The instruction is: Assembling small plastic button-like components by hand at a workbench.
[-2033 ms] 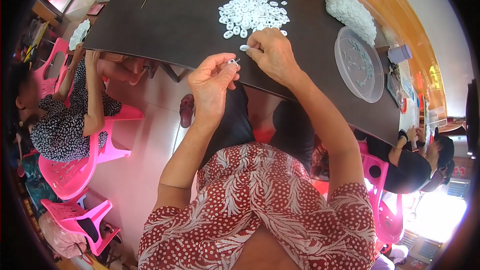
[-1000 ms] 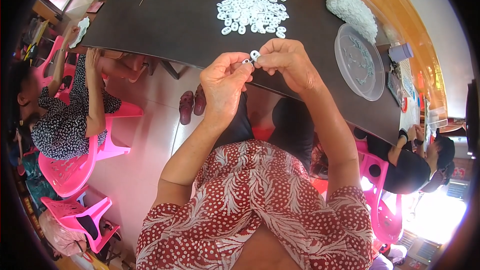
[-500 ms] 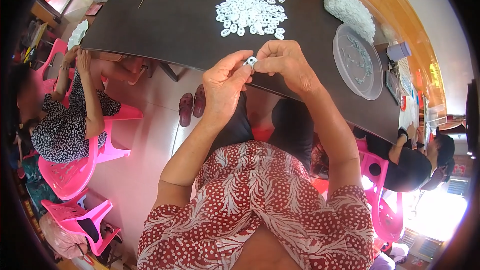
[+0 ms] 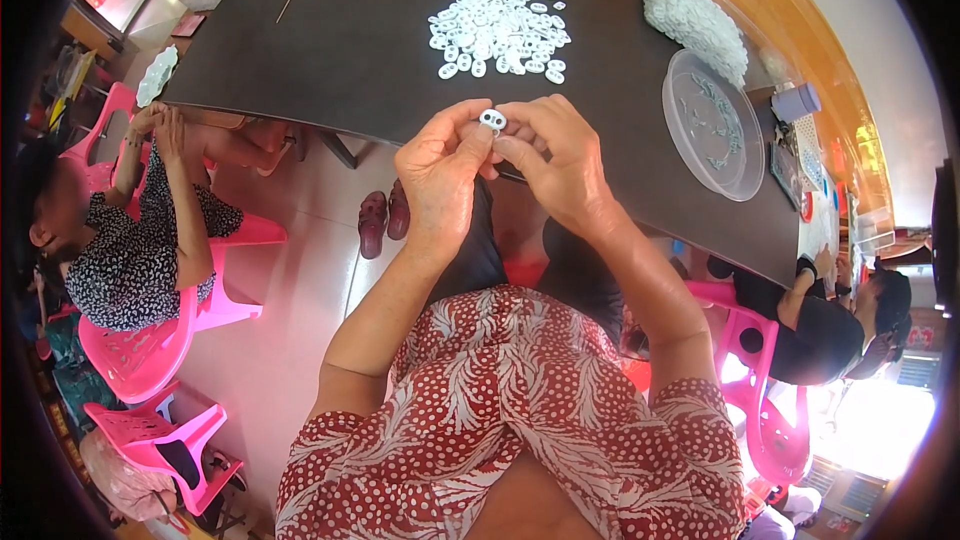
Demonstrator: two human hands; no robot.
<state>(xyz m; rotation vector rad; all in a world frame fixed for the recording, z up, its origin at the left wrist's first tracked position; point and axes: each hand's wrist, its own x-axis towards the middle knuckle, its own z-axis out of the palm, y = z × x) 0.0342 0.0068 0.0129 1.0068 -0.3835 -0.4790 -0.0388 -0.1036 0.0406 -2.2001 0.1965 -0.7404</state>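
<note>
Just off the table's near edge, my left hand point(image 4: 440, 175) pinches a small white oval piece with two dark holes point(image 4: 492, 120) between thumb and fingers. My right hand point(image 4: 565, 155) meets it from the right, its curled fingers and thumb against the piece's right and lower edge. Whether anything else small sits between those fingertips is hidden. Farther back on the dark table point(image 4: 330, 50) lies a loose pile of similar white oval pieces point(image 4: 497, 25), several spread along its near side.
To the right stand a round clear tray point(image 4: 683, 145) with small greyish parts and a clear bag of white pieces point(image 4: 693, 18). A thin stick point(image 4: 285, 8) lies on the left. One person point(image 4: 140, 250) sits at left near pink chairs point(image 4: 140, 355), another point(image 4: 815, 325) at right.
The white oval piece has turned so its two holes face up, and has moved slightly left. My right hand has shifted a little down and left, its fingers curling differently.
</note>
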